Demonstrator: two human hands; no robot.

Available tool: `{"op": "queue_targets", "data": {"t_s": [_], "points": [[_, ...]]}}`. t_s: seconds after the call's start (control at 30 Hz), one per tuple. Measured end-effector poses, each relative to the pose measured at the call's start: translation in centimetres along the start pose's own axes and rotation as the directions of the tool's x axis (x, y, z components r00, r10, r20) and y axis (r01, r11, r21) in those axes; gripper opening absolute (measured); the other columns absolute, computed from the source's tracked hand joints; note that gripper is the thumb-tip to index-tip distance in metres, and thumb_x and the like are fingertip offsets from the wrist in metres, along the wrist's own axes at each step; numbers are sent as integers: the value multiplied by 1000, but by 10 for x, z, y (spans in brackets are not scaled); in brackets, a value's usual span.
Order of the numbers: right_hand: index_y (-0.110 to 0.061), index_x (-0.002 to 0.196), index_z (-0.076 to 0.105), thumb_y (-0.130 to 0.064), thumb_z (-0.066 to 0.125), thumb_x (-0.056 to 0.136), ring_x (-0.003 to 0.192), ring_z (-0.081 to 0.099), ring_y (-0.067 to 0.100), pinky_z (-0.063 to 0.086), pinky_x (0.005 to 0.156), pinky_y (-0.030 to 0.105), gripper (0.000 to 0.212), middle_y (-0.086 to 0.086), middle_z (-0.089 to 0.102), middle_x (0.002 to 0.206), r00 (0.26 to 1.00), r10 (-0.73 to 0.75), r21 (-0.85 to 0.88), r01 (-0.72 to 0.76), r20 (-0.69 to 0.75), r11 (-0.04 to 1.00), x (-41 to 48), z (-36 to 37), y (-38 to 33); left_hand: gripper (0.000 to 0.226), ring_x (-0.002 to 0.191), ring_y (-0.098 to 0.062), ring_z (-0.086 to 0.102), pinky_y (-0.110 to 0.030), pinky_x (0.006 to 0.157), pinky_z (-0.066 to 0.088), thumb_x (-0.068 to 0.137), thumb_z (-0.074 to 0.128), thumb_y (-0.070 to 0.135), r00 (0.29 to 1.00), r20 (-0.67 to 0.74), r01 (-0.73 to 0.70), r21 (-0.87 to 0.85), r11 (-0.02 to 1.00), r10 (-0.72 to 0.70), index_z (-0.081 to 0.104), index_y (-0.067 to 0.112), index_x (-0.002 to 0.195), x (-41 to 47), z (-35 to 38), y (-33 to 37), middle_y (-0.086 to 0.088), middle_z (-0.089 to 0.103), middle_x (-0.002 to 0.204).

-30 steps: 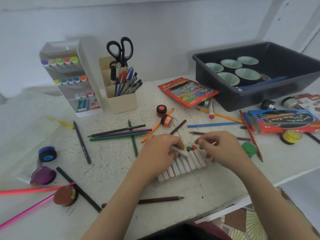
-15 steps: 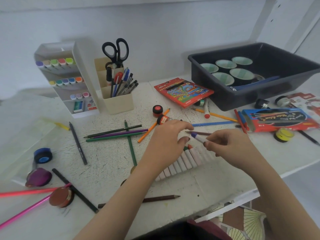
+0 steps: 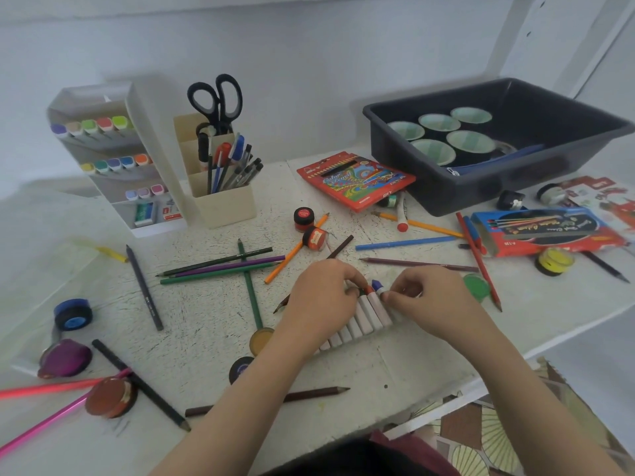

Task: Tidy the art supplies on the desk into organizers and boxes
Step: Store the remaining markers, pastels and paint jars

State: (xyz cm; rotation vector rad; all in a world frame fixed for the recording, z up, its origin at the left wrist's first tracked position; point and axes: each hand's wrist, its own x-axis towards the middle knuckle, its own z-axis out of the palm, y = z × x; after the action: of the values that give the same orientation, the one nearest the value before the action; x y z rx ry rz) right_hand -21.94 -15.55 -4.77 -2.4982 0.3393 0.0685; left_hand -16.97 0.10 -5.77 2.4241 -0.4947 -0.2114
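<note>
Mid-frame, left hand (image 3: 323, 298) grips the crayon row (image 3: 360, 322); right hand (image 3: 434, 302) pinches the blue-tipped crayon (image 3: 377, 286); seat it flush.

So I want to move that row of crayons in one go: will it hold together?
Probably not. The row of crayons looks like separate sticks lying side by side on the desk, so lifting would likely scatter them. They appear round, so a sideways push may roll them. Bracketed by the left hand and right hand, it might slide as one.
</note>
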Motion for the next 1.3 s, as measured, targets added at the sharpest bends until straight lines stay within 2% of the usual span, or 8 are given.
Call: {"op": "queue_targets", "data": {"t_s": [0.1, 0.2, 0.47, 0.63, 0.77, 0.93, 1.1, 1.3], "points": [[-26, 67, 64, -37, 70, 80, 65, 54, 1, 33, 51, 19, 18, -12, 60, 68, 1000, 21, 29, -20, -15, 999, 4, 3, 0, 26, 79, -7, 58, -22, 68, 46, 87, 55, 11, 1000, -16, 14, -18, 1000, -14, 72, 29, 89, 2, 2, -1, 8, 67, 94], [-24, 63, 64, -35, 71, 79, 62, 53, 2, 32, 50, 19, 21, -10, 60, 63, 999, 35, 54, -34, -10, 998, 6, 3, 2, 22, 84, -7, 59, -24, 76, 48, 87, 56, 9, 998, -56, 7, -29, 1000, -9, 69, 25, 96, 4, 2, -2, 8, 69, 96], [-26, 65, 63, -35, 77, 74, 68, 58, 5, 39, 54, 23, 19, -9, 64, 66, 995, 100, 88, -102, 27, 991, 11, 3, 3, 22, 88, -14, 60, -32, 79, 51, 89, 51, 8, 994, -99, -41, 51, 998, 46, 65, 21, 99, 4, 7, -2, 3, 69, 98], [-26, 65, 65, -36, 77, 74, 68, 55, 2, 38, 53, 21, 18, -12, 62, 68, 991, 121, 30, -123, 60, 992, 18, 4, -1, 23, 87, -9, 59, -23, 77, 47, 89, 52, 7, 994, -96, -40, 37, 998, 44, 66, 21, 100, 4, 7, -3, 5, 69, 100], [-25, 67, 63, -37, 75, 76, 69, 54, 2, 37, 53, 19, 19, -10, 61, 70, 989, 128, -21, -127, 72, 992, 19, 3, -3, 24, 90, -7, 57, -21, 79, 45, 87, 57, 16, 1000, 0, -32, 17, 999, 32, 65, 23, 108, 3, 0, -4, 7, 66, 106], [-28, 71, 61, -35, 71, 81, 70, 57, 6, 41, 55, 19, 16, -9, 62, 76, 985, 105, -52, -99, 138, 994, 18, -3, -5, 51, 104, -12, 54, -34, 89, 50, 76, 73, 26, 969, 249, -24, 39, 999, 13, 56, 28, 124, 1, -15, -4, 8, 57, 121], [-24, 76, 64, -26, 73, 79, 67, 61, 9, 47, 57, 21, 10, -4, 66, 77, 961, 129, -21, -128, 246, 992, 18, -9, -10, 52, 103, -15, 54, -38, 90, 48, 75, 76, 29, 967, 254, -53, 100, 994, 26, 55, 28, 122, 2, -18, -2, 5, 55, 120], [-24, 74, 63, -25, 70, 83, 59, 63, 7, 52, 57, 21, 11, -5, 67, 72, 981, 94, -77, -82, 170, 994, 17, -10, -17, 49, 108, -14, 52, -35, 93, 47, 83, 65, 22, 969, 243, -55, 54, 997, 41, 49, 26, 129, -3, -20, -7, 4, 54, 124]]}}
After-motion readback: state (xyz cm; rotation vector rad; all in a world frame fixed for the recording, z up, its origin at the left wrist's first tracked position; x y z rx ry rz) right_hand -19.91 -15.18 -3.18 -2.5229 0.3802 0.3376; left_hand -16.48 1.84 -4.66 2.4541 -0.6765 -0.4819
